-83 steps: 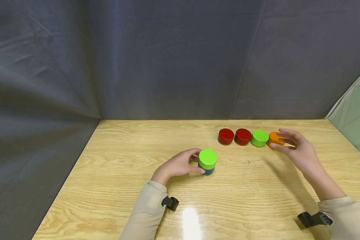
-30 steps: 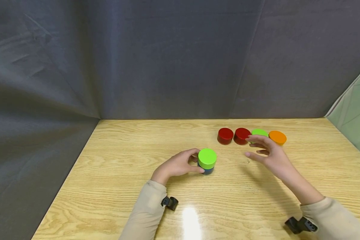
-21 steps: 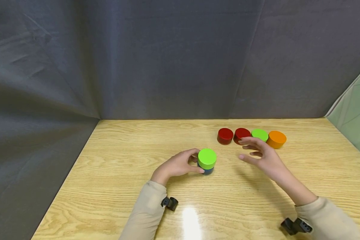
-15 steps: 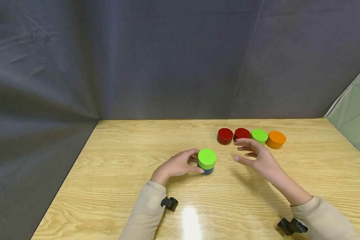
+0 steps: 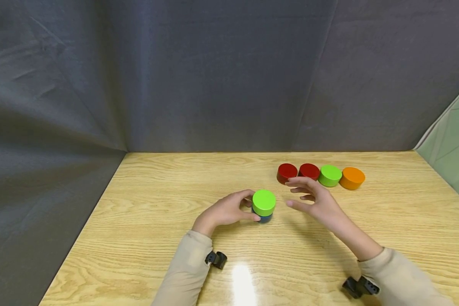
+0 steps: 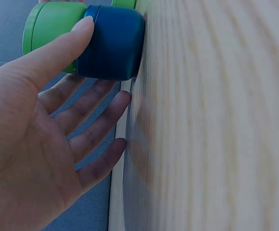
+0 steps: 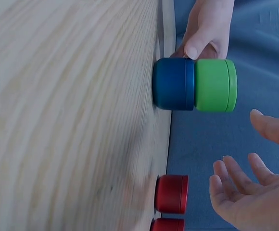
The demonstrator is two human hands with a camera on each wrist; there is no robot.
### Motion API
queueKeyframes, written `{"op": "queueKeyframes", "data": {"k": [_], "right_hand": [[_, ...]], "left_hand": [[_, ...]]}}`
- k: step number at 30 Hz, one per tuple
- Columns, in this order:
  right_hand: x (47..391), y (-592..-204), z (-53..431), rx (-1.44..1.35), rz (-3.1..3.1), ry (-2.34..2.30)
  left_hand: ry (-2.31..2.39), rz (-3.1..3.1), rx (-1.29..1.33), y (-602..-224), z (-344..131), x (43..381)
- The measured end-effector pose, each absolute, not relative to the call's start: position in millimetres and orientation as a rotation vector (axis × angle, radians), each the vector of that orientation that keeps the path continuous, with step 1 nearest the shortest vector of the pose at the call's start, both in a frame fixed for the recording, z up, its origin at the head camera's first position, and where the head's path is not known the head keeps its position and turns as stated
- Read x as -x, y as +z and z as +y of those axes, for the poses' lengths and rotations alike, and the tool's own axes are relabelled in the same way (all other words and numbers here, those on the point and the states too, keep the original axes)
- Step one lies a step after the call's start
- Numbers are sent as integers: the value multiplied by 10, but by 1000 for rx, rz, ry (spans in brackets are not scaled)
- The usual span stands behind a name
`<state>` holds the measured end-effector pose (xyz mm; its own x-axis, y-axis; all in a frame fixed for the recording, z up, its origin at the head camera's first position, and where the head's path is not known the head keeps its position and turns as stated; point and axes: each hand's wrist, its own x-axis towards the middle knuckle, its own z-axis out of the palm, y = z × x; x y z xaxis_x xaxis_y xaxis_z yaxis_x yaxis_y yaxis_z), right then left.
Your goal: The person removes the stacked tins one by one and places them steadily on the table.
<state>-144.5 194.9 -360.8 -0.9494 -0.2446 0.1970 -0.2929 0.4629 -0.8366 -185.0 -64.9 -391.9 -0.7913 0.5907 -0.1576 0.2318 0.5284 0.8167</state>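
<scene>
A green round tin [image 5: 264, 201] stands upright on a blue round tin [image 5: 265, 218] on the table. My left hand [image 5: 227, 209] holds the blue tin from the left, thumb in front near the seam between the two, fingers behind. In the left wrist view the thumb tip lies at the upper edge of the blue tin [image 6: 114, 43]; the other fingers spread below. My right hand [image 5: 311, 197] hovers to the right of the stack, fingers loosely bent and apart, with nothing in it. The right wrist view shows a gap between those fingers and the green tin [image 7: 215, 85].
Behind the right hand runs a row of tins: a red tin [image 5: 287, 173], a second red tin [image 5: 309, 171] partly hidden by the fingers, a green tin [image 5: 330, 176] and an orange tin [image 5: 352, 178]. A dark cloth [image 5: 222, 76] walls off the wooden table [image 5: 157, 182] at the back and left.
My right hand has moved left, from beside the orange tin past the green one to in front of the red tins, nearer the stack. The left hand and the tins have stayed put.
</scene>
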Motion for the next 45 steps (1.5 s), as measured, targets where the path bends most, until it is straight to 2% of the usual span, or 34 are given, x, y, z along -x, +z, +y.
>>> {"op": "queueKeyframes", "data": {"k": [30,45], "right_hand": [[1480,-3729,1652,-614,-2649,1663],[1497,-3789,1568,-571,-2706,1669]], "left_hand": [[1178,2335,-681,-3922,-662,1857],[1191,2318,-696,-3926,-668,1855]]}}
